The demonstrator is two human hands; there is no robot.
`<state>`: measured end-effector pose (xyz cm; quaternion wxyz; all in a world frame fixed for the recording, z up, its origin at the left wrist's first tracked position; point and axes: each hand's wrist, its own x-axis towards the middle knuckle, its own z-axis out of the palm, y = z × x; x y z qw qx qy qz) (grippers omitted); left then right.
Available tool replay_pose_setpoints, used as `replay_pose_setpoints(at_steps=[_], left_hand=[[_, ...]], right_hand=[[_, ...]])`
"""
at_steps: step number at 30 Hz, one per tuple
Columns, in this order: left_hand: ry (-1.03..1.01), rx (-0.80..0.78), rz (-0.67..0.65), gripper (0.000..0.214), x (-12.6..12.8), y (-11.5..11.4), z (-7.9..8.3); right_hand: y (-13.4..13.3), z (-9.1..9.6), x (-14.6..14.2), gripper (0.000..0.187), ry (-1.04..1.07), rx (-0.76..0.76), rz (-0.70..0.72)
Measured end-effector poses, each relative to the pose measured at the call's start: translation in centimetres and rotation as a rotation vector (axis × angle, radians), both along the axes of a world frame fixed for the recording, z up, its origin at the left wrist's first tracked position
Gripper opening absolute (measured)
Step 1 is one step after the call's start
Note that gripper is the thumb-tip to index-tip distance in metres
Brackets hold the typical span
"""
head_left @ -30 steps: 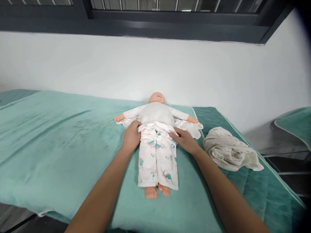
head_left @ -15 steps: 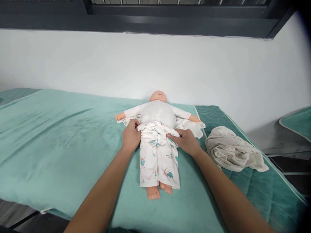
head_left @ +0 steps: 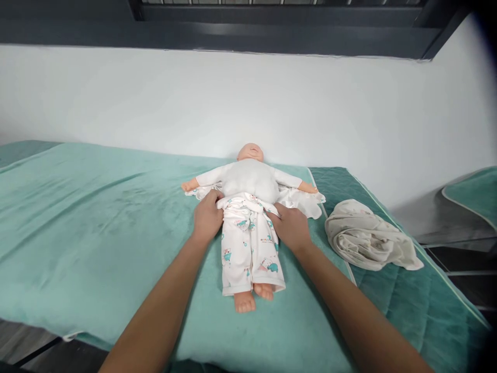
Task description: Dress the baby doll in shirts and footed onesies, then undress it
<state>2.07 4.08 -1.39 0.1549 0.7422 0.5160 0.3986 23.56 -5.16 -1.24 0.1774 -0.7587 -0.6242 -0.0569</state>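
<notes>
A baby doll [head_left: 248, 178] lies on its back on a teal towel [head_left: 97, 233], head toward the wall and arms spread. It wears a white top and white printed trousers [head_left: 250, 248]. An opened white garment [head_left: 301, 201] is spread under its torso. My left hand [head_left: 207, 217] grips the trousers' waistband at the doll's left-of-frame hip. My right hand [head_left: 290, 225] grips the waistband at the other hip. Both hands have fingers closed on the fabric. The doll's bare feet [head_left: 254, 298] stick out of the trouser legs.
A crumpled cream cloth [head_left: 368, 238] lies to the right on a darker teal quilted pad [head_left: 407, 300]. A white wall rises right behind the doll's head. The bed's front edge runs along the bottom left. Another teal surface [head_left: 471, 194] shows at far right.
Both hands have drawn the waistband a little higher on the doll's waist, and more of the feet shows below the trouser legs. The view has shifted slightly.
</notes>
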Motion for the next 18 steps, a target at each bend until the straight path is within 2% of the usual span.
replay_pose_setpoints(at_steps=[3, 8, 11, 16, 18], left_hand=[[-0.003, 0.023, -0.037, 0.017, -0.3, -0.6, 0.2], [0.054, 0.047, -0.119, 0.021, -1.8, -4.7, 0.0], [0.109, 0.001, -0.136, 0.021, -2.4, -6.4, -0.3], [0.198, -0.086, -0.105, 0.03, -2.5, -5.9, -0.7], [0.211, -0.091, -0.099, 0.03, -2.4, -5.6, -0.9]], right_hand=[[0.1, 0.0, 0.0, 0.034, -0.004, -0.03, -0.001], [0.1, -0.1, 0.1, 0.03, -0.01, -0.018, -0.023], [0.2, -0.1, 0.3, 0.024, 0.06, 0.017, 0.006], [-0.6, 0.3, 0.9, 0.014, 0.284, 0.077, 0.107], [-1.7, 0.4, 1.0, 0.019, 0.367, 0.059, 0.178]])
